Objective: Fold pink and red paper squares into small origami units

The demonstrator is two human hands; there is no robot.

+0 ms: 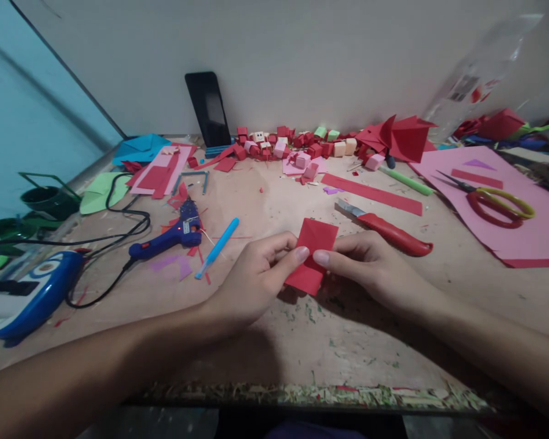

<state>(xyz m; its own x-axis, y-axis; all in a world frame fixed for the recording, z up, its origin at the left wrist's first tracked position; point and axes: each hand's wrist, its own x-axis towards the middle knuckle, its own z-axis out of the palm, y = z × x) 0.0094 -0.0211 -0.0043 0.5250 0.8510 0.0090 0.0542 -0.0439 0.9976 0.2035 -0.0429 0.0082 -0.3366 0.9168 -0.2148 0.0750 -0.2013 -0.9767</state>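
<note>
Between my two hands is a small red paper rectangle [312,239], held tilted just above the table. My left hand [260,274] pinches its left edge, thumb on top and fingers curled beneath. On the opposite edge my right hand [370,262] grips in the same way, its thumb tip close to the left one. The undersides of the paper and the lower fingertips are hidden. Beyond my right hand lies a red-handled knife [387,230]. A blue slim tool [219,247] rests to the left of my left hand.
A blue glue gun [169,238] with a black cord lies left, near a blue-and-white device [41,299]. Small paper cubes [302,146] line the back wall by a leaning phone [207,107]. A red strip [373,194] and scissors [498,204] on pink paper [540,225] are right.
</note>
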